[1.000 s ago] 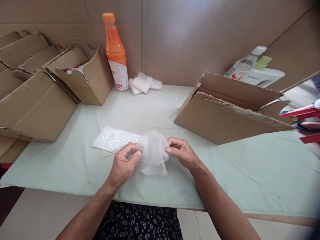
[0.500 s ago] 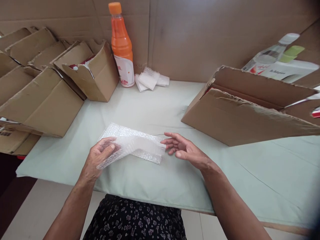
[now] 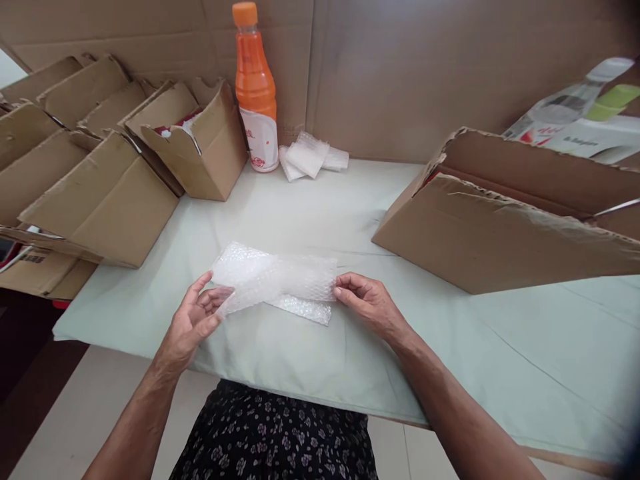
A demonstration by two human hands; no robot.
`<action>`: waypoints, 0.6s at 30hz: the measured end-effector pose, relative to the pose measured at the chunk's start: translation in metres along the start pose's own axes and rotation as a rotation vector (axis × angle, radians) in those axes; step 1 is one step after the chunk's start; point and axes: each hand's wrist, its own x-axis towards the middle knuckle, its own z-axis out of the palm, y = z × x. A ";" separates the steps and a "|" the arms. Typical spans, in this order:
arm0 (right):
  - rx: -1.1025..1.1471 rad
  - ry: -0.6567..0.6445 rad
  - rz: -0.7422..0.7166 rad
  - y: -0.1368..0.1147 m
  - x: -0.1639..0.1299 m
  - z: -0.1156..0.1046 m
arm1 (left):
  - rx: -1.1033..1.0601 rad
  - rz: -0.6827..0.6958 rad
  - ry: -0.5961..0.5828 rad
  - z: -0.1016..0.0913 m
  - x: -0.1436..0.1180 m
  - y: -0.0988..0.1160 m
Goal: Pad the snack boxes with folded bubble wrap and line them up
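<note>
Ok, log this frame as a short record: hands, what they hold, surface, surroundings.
left hand: pinches the left end of the bubble wrap sheet
right hand: pinches the right end
sheet: stretched between both hands, over another piece lying flat
surface: table with pale green cloth
left side: open cardboard boxes
back: orange bottle, folded wrap pieces
right: large cardboard box

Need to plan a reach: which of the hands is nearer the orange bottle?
Left. The left hand lies below the orange bottle, slightly left; the right hand is farther right.
</note>
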 end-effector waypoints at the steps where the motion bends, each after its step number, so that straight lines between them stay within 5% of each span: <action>1: -0.001 0.008 -0.006 0.000 0.000 0.001 | -0.009 0.004 0.004 0.003 0.000 -0.002; 7: 0.007 0.129 -0.026 -0.008 -0.001 0.002 | 0.024 -0.001 0.103 0.014 0.007 -0.007; 10: -0.084 0.251 -0.067 -0.015 -0.003 0.003 | -0.007 -0.026 0.053 0.015 0.005 -0.005; 14: -0.170 0.177 -0.182 -0.021 -0.005 0.010 | -0.193 -0.079 -0.211 0.030 -0.001 -0.001; 18: -0.183 0.058 -0.190 -0.020 -0.005 0.012 | -0.341 -0.034 -0.528 0.067 -0.003 0.004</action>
